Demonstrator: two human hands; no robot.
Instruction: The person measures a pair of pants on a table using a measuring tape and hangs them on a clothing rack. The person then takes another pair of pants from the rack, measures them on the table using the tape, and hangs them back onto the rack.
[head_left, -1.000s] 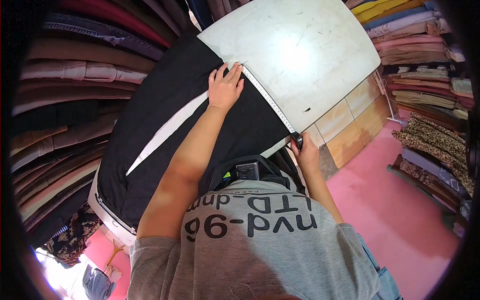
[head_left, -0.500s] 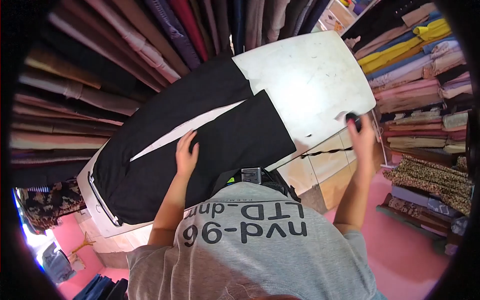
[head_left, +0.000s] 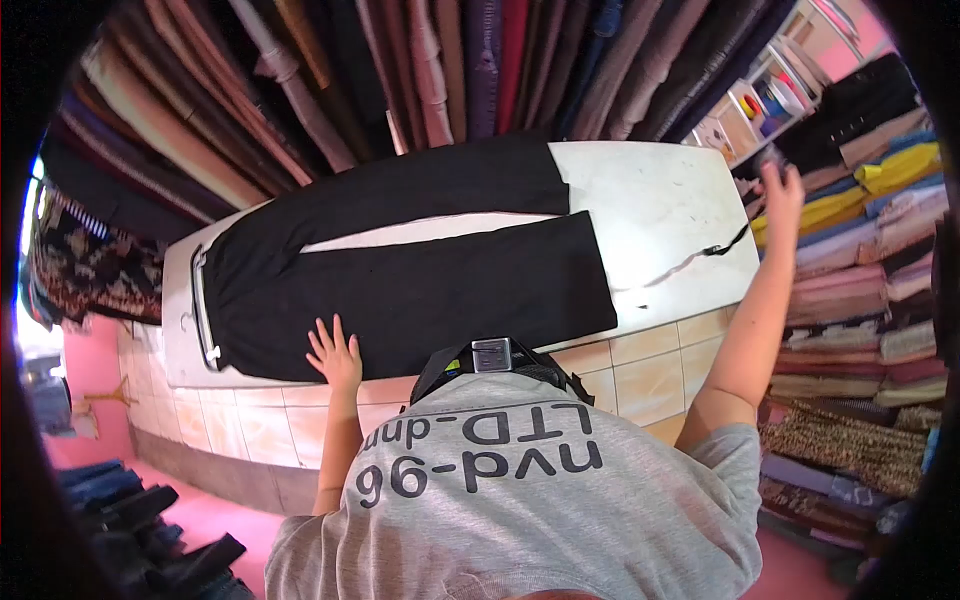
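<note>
Black trousers [head_left: 450, 285] lie flat across a white board [head_left: 665, 190], both legs pointing right. At their waist, on the left end, is a metal clip hanger [head_left: 203, 310]. My left hand [head_left: 338, 355] rests palm down with fingers spread on the trousers' near edge. My right hand [head_left: 783, 190] is raised beyond the board's right end, fingers curled round a small blurred object whose kind I cannot make out. Below it, a thin strip [head_left: 715, 250], part dark and part pale, runs across the board toward the trouser hem.
Hanging trousers [head_left: 430, 70] in many colours line the far side. Folded garments [head_left: 840, 290] are stacked on the right, with a small white shelf unit [head_left: 745, 115] behind. Dark folded jeans [head_left: 150, 520] lie at lower left. Tiles [head_left: 640, 350] face the near side below the board.
The view has turned, so the board lies more level. My left hand has moved along the trousers toward the waist. My right hand has moved up and away, and the strip now lies over the board.
</note>
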